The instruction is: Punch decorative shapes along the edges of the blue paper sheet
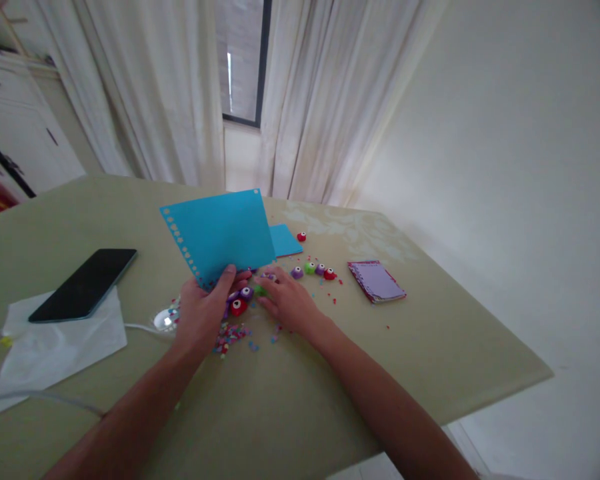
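Far left on the table, a white paper sheet lies flat, and a black phone rests screen-up across its top corner. A white cable runs along to a small round disc, just beside your left hand.

That left hand is closed on the blue sheet: the thumb is pressed on the front near the bottom edge, and the fingers are behind, out of sight. You're holding the sheet up off the table, tilted, with a row of punched holes down its left edge.

Just below it sit a red punch and a purple punch, touching each other between your two hands. Coloured confetti is scattered on the table in front of them.

Your right hand lies low, palm down, fingers stretched left, with the tips at a green punch. Whether you're gripping it, I cannot tell.

Behind that hand a smaller blue piece lies flat, with a lone red punch by its corner. A row of four punches sits just past your knuckles. Furthest right, well apart, is a purple notepad.
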The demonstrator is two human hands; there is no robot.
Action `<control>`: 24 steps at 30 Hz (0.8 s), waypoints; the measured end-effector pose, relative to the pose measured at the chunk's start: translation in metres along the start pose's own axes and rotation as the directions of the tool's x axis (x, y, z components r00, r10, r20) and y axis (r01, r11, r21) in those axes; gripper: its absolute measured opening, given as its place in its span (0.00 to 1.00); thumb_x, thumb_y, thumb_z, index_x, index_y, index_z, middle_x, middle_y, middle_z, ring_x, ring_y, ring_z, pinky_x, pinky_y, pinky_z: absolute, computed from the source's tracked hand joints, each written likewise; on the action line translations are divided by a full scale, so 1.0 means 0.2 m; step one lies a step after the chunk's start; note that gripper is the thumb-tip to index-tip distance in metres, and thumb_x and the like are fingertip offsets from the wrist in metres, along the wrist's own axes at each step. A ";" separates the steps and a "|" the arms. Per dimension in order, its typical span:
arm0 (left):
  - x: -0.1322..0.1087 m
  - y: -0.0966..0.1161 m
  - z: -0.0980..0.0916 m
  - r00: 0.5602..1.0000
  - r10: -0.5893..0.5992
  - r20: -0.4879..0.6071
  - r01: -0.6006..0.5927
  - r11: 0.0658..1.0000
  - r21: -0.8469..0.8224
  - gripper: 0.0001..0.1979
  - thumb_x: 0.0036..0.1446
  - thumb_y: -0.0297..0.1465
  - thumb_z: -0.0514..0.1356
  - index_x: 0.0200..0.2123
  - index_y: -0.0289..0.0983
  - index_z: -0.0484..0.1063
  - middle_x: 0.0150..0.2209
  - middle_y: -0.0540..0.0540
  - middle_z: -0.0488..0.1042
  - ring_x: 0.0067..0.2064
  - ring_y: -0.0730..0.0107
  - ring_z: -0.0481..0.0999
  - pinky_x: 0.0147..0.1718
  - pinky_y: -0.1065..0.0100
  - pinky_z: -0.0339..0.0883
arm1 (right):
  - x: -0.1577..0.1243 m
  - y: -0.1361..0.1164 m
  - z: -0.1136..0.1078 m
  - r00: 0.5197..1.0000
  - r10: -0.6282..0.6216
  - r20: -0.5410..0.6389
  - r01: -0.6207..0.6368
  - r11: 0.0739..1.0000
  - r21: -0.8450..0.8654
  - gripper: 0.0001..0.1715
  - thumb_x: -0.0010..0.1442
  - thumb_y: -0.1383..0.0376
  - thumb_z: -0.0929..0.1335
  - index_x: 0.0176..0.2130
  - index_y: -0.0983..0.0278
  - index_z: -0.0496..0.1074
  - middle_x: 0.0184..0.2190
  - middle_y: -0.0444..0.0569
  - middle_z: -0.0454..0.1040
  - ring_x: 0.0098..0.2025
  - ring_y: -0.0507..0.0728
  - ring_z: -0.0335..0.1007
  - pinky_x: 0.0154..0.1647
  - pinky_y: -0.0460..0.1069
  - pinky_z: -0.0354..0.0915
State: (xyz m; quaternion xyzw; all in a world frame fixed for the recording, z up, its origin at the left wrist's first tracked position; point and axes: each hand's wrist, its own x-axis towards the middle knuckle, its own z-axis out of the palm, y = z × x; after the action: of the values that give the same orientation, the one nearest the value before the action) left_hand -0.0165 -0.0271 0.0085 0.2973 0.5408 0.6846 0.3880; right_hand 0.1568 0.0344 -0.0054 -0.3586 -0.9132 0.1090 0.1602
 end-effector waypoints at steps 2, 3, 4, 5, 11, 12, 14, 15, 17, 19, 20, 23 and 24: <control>-0.01 0.01 0.01 1.000 0.011 0.000 -0.011 0.997 0.076 0.18 0.53 0.44 0.74 0.38 0.36 0.84 0.37 0.40 0.88 0.38 0.56 0.88 0.39 0.62 0.82 | -0.06 0.02 -0.01 0.997 0.073 -0.023 -0.072 0.997 0.030 0.18 0.70 0.67 0.72 0.58 0.61 0.74 0.65 0.60 0.69 0.62 0.65 0.73 0.63 0.60 0.71; -0.02 0.02 0.01 1.000 0.012 0.002 -0.012 0.994 0.113 0.17 0.53 0.44 0.74 0.38 0.36 0.85 0.37 0.40 0.88 0.37 0.56 0.88 0.38 0.63 0.82 | -0.08 0.02 -0.01 0.993 0.109 -0.045 -0.107 0.993 0.048 0.18 0.69 0.68 0.73 0.57 0.62 0.74 0.65 0.60 0.69 0.61 0.65 0.74 0.62 0.60 0.72; -0.03 0.02 0.01 1.000 0.010 0.004 -0.011 0.990 0.140 0.17 0.53 0.44 0.75 0.38 0.36 0.85 0.37 0.40 0.88 0.37 0.57 0.88 0.37 0.63 0.82 | -0.10 0.03 -0.01 0.987 0.144 -0.070 -0.139 0.988 0.069 0.17 0.68 0.69 0.73 0.56 0.62 0.74 0.63 0.60 0.69 0.59 0.65 0.74 0.61 0.60 0.72; -0.04 0.03 0.01 1.000 0.006 0.004 -0.006 0.988 0.155 0.17 0.52 0.44 0.75 0.38 0.36 0.85 0.36 0.40 0.88 0.36 0.57 0.88 0.35 0.64 0.81 | -0.12 0.03 0.00 0.981 0.169 -0.095 -0.160 0.983 0.092 0.16 0.68 0.70 0.73 0.54 0.62 0.73 0.61 0.59 0.70 0.58 0.64 0.74 0.60 0.60 0.72; -0.09 0.06 0.03 0.998 -0.061 -0.013 0.063 0.980 0.188 0.18 0.50 0.44 0.75 0.34 0.34 0.85 0.33 0.39 0.87 0.32 0.55 0.87 0.31 0.63 0.81 | -0.14 0.05 0.01 0.952 0.216 -0.216 -0.162 0.957 0.240 0.10 0.65 0.72 0.70 0.46 0.62 0.71 0.47 0.54 0.75 0.46 0.61 0.74 0.50 0.56 0.72; -0.09 0.05 0.03 0.997 -0.076 -0.005 0.075 0.981 0.180 0.19 0.49 0.44 0.75 0.35 0.34 0.85 0.32 0.39 0.87 0.32 0.55 0.87 0.32 0.63 0.81 | -0.14 0.06 0.00 0.943 0.238 -0.231 -0.168 0.943 0.286 0.10 0.64 0.72 0.70 0.46 0.62 0.71 0.45 0.53 0.76 0.44 0.60 0.74 0.49 0.56 0.72; -0.09 0.03 0.03 0.995 -0.095 0.007 0.093 0.988 0.127 0.20 0.48 0.44 0.76 0.37 0.34 0.85 0.34 0.39 0.87 0.34 0.55 0.87 0.34 0.62 0.82 | -0.14 0.07 0.00 0.918 0.290 -0.269 -0.165 0.899 0.405 0.13 0.62 0.70 0.71 0.48 0.63 0.72 0.43 0.51 0.78 0.39 0.58 0.74 0.46 0.54 0.72; -0.09 0.02 0.04 0.994 -0.104 0.013 0.103 0.990 0.097 0.21 0.48 0.44 0.77 0.39 0.34 0.85 0.35 0.39 0.88 0.35 0.55 0.88 0.35 0.62 0.83 | -0.14 0.07 -0.01 0.905 0.312 -0.287 -0.152 0.871 0.468 0.16 0.61 0.68 0.72 0.49 0.63 0.73 0.43 0.51 0.79 0.37 0.57 0.74 0.44 0.54 0.73; -0.09 0.00 0.04 0.993 -0.120 0.019 0.119 0.991 0.061 0.23 0.46 0.43 0.79 0.40 0.34 0.85 0.37 0.39 0.88 0.36 0.55 0.88 0.36 0.62 0.83 | -0.14 0.07 -0.02 0.884 0.357 -0.301 -0.121 0.798 0.590 0.18 0.63 0.63 0.73 0.52 0.62 0.75 0.44 0.51 0.80 0.37 0.56 0.75 0.41 0.52 0.74; -0.10 -0.01 0.04 0.991 -0.133 0.018 0.132 0.990 0.048 0.23 0.45 0.42 0.79 0.41 0.34 0.85 0.38 0.38 0.88 0.37 0.55 0.88 0.36 0.63 0.84 | -0.13 0.05 -0.02 0.879 0.402 -0.256 -0.110 0.694 0.711 0.18 0.66 0.56 0.72 0.52 0.62 0.76 0.46 0.52 0.80 0.40 0.57 0.77 0.39 0.51 0.75; -0.10 -0.02 0.04 0.990 -0.137 0.017 0.137 0.990 0.043 0.23 0.45 0.42 0.79 0.41 0.34 0.85 0.39 0.38 0.88 0.38 0.55 0.89 0.36 0.63 0.83 | -0.13 0.04 -0.02 0.882 0.422 -0.212 -0.111 0.622 0.775 0.19 0.67 0.53 0.72 0.52 0.61 0.76 0.48 0.53 0.80 0.42 0.57 0.78 0.39 0.51 0.76; -0.10 -0.02 0.04 0.988 -0.153 0.028 0.152 0.988 0.025 0.22 0.47 0.42 0.79 0.41 0.35 0.85 0.39 0.38 0.88 0.38 0.56 0.89 0.36 0.64 0.83 | -0.13 0.00 0.00 0.890 0.453 -0.054 -0.121 0.349 0.929 0.27 0.63 0.46 0.75 0.53 0.60 0.75 0.49 0.51 0.80 0.42 0.58 0.82 0.43 0.54 0.80; -0.10 -0.02 0.04 0.987 -0.156 0.037 0.156 0.988 0.025 0.22 0.47 0.43 0.79 0.41 0.35 0.84 0.39 0.38 0.88 0.37 0.56 0.89 0.36 0.64 0.83 | -0.13 -0.01 0.00 0.891 0.454 -0.008 -0.128 0.269 0.955 0.28 0.61 0.46 0.77 0.52 0.60 0.75 0.46 0.50 0.80 0.42 0.58 0.83 0.45 0.55 0.80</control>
State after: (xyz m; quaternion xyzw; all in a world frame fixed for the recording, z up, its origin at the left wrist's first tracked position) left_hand 0.0012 -0.0403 0.0068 0.2715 0.5623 0.6402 0.4475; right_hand 0.1745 0.0146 -0.0098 -0.3738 -0.5637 0.5900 0.4408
